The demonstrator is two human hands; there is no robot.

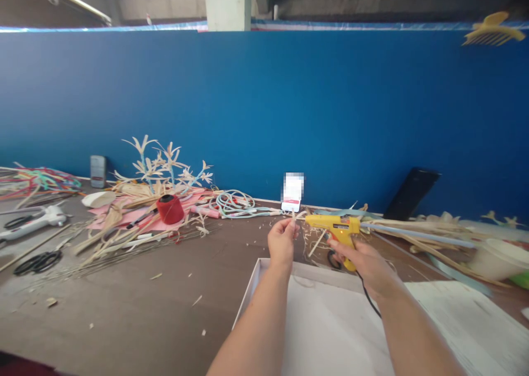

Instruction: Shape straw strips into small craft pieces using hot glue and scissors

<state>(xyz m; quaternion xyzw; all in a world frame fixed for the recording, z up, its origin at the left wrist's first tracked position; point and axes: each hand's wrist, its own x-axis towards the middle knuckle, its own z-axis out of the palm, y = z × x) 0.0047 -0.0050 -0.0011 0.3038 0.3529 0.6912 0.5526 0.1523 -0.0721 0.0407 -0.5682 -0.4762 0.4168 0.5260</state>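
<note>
My right hand is wrapped round the handle of a yellow glue gun, whose nozzle points left. A black cord runs from the gun down along my right forearm. My left hand is closed in a pinch on a thin pale straw strip, held just left of the gun's nozzle. Both hands hover over the far edge of a shallow white box on the brown table.
Straw flowers, a red thread spool, pink paper and coiled pale cord lie at the left back. Black scissors and a white tool lie far left. Long straw stems and a white cup sit right. A blue wall stands behind.
</note>
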